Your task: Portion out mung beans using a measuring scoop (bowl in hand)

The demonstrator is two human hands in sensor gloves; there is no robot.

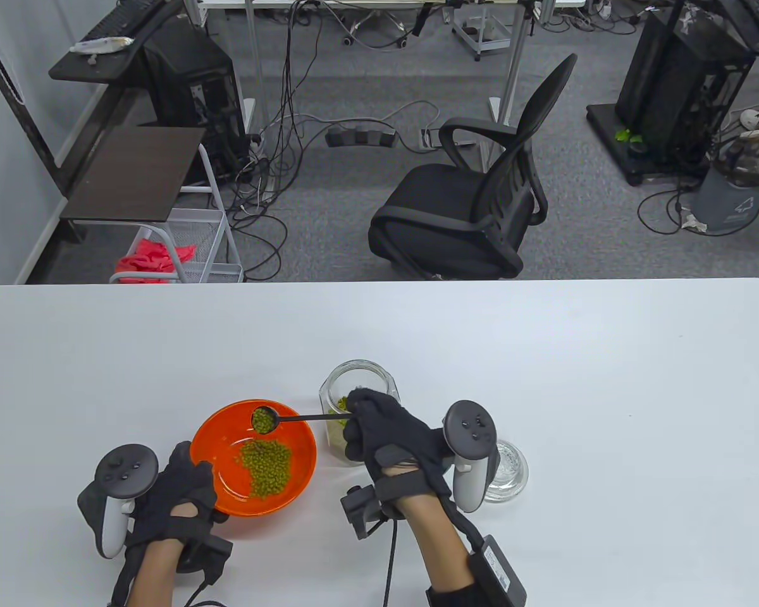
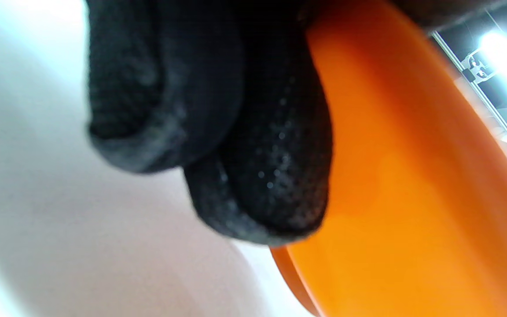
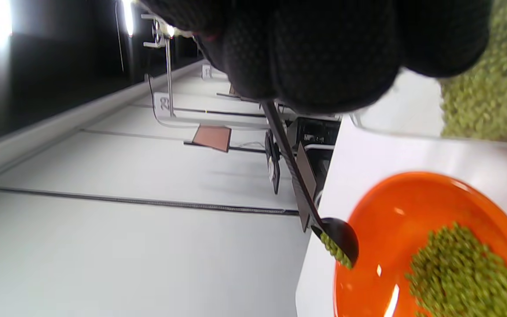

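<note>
An orange bowl [image 1: 218, 442] with a pile of green mung beans [image 1: 265, 466] is at the front left of the table. My left hand [image 1: 180, 490] grips its near-left rim; in the left wrist view my fingers [image 2: 258, 145] press on the bowl's outer wall [image 2: 412, 185]. My right hand [image 1: 379, 430] pinches the handle of a black measuring scoop [image 1: 264, 420], which is full of beans and held over the bowl's far side. The scoop [image 3: 339, 242] also shows in the right wrist view above the bowl [image 3: 390, 207]. A glass jar of beans [image 1: 338, 404] stands right of the bowl, partly hidden by my right hand.
A clear glass lid [image 1: 509, 471] lies on the table to the right of my right hand. A black office chair [image 1: 474, 208] stands beyond the table's far edge. The white table [image 1: 544, 354] stretches wide to the right and back.
</note>
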